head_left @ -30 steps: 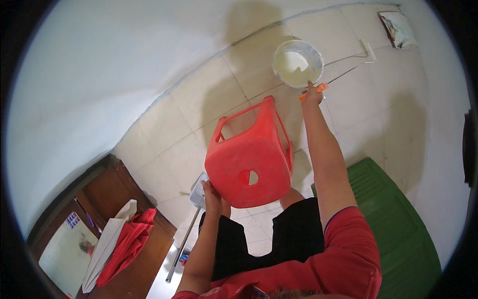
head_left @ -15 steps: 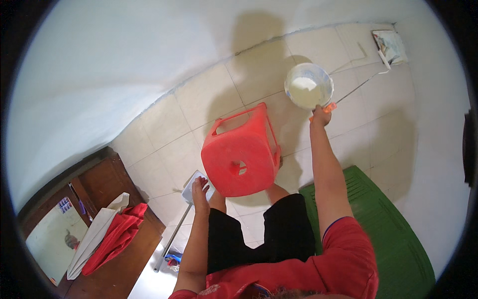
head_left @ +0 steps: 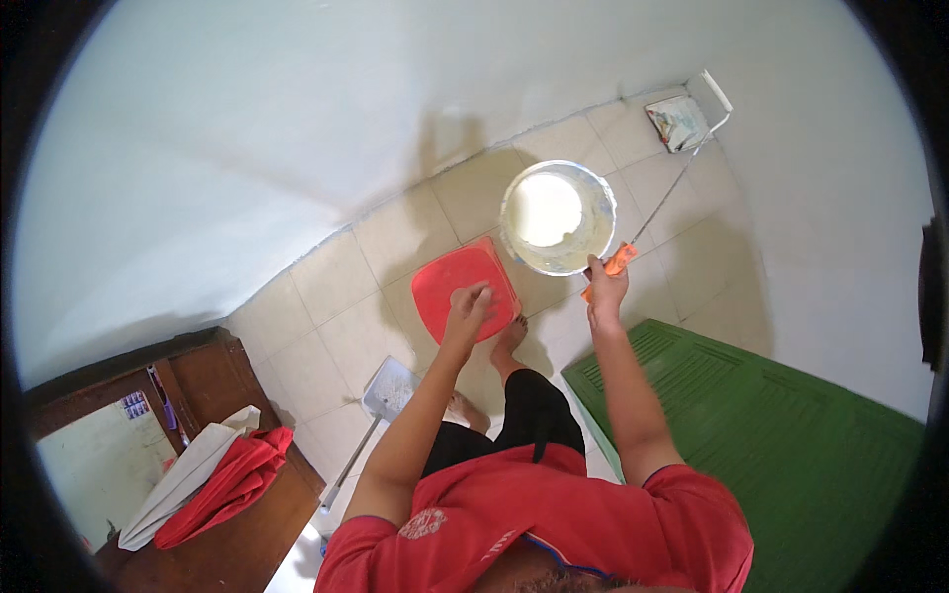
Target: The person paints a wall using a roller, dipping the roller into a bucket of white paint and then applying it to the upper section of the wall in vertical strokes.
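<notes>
In my right hand (head_left: 607, 289) are the orange handle of a long-framed paint roller (head_left: 647, 219) and the rim of a white paint bucket (head_left: 605, 212). The bucket hangs off the floor, with pale paint inside. The white roller sleeve points up and away, near the far right corner. Over a red plastic stool (head_left: 445, 282), my left hand (head_left: 468, 306) is closed with fingers curled; nothing shows in it. The stool stands upright in front of my bare feet.
A green slatted panel (head_left: 751, 425) lies to my right. Below my left arm is a long-handled dustpan (head_left: 390, 387). Wooden furniture (head_left: 222, 489) with red and white cloths (head_left: 227, 484) stands left. A stained flat packet (head_left: 678, 123) lies by the far wall.
My right hand has raised the bucket and roller, bringing them left and nearer. My left hand has gone from open beside the dustpan to closed over the stool, which now appears lower and smaller.
</notes>
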Demonstrator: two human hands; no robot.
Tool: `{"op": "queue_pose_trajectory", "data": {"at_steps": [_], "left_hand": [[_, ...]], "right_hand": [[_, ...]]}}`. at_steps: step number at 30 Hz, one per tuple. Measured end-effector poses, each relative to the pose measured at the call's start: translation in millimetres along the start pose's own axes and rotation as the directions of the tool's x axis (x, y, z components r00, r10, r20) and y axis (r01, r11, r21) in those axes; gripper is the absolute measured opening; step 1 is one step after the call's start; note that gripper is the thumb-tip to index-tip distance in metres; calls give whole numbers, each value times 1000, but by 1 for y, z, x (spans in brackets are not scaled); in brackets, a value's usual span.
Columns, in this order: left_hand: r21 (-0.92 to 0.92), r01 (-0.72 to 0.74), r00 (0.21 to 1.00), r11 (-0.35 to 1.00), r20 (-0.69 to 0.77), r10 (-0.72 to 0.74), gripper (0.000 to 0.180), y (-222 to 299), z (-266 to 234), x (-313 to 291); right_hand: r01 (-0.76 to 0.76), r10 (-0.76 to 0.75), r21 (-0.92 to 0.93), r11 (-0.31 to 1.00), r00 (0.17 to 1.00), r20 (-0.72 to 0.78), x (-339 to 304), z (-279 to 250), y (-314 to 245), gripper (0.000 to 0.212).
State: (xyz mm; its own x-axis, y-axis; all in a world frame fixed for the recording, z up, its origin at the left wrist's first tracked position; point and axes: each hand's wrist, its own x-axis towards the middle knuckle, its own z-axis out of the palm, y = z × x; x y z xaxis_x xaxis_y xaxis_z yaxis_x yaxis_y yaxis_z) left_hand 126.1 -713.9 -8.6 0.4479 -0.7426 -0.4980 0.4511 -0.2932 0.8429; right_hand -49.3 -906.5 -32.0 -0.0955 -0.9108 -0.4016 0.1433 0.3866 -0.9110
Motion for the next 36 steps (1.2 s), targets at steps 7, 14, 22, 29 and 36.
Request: {"op": "queue_pose_trajectory", "data": {"at_steps": [7, 14, 22, 29, 36], "left_hand": [[-76, -224, 975, 972, -18, 224, 42, 90, 7, -70], [-98, -329, 943, 939, -81, 322, 36, 103, -6, -173], [-285, -490, 870, 824, -223, 440, 24, 61, 19, -278], [-283, -583, 796, 762, -386, 466, 22, 30, 44, -340], [-232, -584, 752, 778, -517, 410, 26, -8, -3, -353]], "right_hand": [[14, -24, 76, 997, 990, 136, -133, 7, -77, 24], [72, -106, 127, 989, 951, 291, -220, -28, -93, 23], [49, -161, 217, 975, 829, 536, -276, -100, -110, 22], [280, -106, -223, 934, 812, 573, -268, -252, -141, 31], [503, -205, -288, 815, 715, 668, -275, -394, -168, 34]]}}
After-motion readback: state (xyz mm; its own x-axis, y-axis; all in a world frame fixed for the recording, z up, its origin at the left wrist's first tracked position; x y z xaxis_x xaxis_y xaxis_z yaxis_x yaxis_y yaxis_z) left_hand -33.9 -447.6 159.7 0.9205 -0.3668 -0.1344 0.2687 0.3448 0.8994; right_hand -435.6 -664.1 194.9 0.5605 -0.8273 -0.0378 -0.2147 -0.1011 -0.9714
